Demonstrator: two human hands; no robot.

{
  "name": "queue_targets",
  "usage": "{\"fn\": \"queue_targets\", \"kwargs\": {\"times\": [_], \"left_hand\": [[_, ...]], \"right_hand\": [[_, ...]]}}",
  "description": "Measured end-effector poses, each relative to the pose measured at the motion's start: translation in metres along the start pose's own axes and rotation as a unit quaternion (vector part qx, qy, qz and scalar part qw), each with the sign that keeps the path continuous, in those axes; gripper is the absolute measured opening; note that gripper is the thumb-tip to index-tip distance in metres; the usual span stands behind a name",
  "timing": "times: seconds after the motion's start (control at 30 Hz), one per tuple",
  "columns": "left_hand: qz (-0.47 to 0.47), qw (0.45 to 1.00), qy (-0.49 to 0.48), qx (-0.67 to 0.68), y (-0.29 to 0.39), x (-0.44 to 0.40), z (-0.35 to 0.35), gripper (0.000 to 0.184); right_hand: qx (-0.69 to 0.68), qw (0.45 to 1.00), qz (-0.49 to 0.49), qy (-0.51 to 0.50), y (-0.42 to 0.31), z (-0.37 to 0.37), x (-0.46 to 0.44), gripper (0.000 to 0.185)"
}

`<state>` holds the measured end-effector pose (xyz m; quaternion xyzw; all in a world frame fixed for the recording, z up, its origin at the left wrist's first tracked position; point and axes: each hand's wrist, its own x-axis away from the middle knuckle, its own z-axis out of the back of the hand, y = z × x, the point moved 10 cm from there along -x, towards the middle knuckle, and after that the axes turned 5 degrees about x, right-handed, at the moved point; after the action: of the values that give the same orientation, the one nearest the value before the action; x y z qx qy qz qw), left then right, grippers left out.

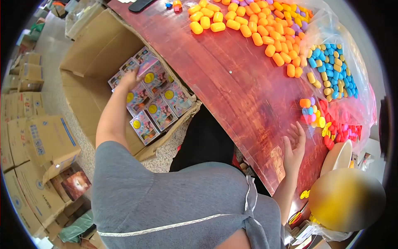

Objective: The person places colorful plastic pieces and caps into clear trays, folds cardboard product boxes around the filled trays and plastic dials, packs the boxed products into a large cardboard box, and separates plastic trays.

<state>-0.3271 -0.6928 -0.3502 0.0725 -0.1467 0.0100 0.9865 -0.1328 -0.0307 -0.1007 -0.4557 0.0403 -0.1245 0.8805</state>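
My left hand (132,79) reaches down into a large open cardboard box (89,52) at the left of the table. Its fingers close on a small printed box (146,66) with a pinkish edge; the far fingertips are partly hidden. Below and beside the hand, several similar colourful printed boxes (161,111) with yellow round spots lie in rows inside the carton. My right hand (294,145) is over the right part of the red-brown table (240,99), fingers spread and holding nothing. Near it are a small cluster of mixed coloured capsules (311,112) and yellow pieces (326,129).
Orange and yellow capsules (265,31) cover the table's far side. A clear bag (348,31) has blue and tan capsules (335,72); red pieces (342,132) and a pale bowl (336,157) are at right. Stacked cartons (47,137) stand on the floor at left.
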Motion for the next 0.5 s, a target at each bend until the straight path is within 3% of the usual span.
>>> {"fn": "queue_targets", "kwargs": {"times": [0.17,0.3,0.33,0.47,0.5], "left_hand": [[0.008,0.987,-0.091,0.134,0.004,-0.027,-0.06,0.072],[-0.017,0.982,-0.016,0.188,-0.016,-0.043,-0.081,0.068],[-0.018,0.982,-0.021,0.189,-0.012,-0.045,-0.079,0.068],[0.072,0.992,-0.102,-0.021,-0.011,-0.057,-0.064,0.068],[0.077,0.994,-0.071,0.034,-0.045,-0.08,-0.095,0.069]], "right_hand": [[0.04,0.999,-0.031,-0.009,-0.007,-0.018,-0.005,0.055],[0.045,0.999,-0.025,-0.012,-0.01,-0.034,-0.014,0.055],[0.048,0.998,-0.029,-0.012,-0.009,-0.037,-0.016,0.055],[0.089,0.995,-0.004,-0.045,-0.016,-0.05,-0.023,0.056],[0.091,0.995,-0.007,-0.043,-0.017,-0.05,-0.025,0.056]]}}
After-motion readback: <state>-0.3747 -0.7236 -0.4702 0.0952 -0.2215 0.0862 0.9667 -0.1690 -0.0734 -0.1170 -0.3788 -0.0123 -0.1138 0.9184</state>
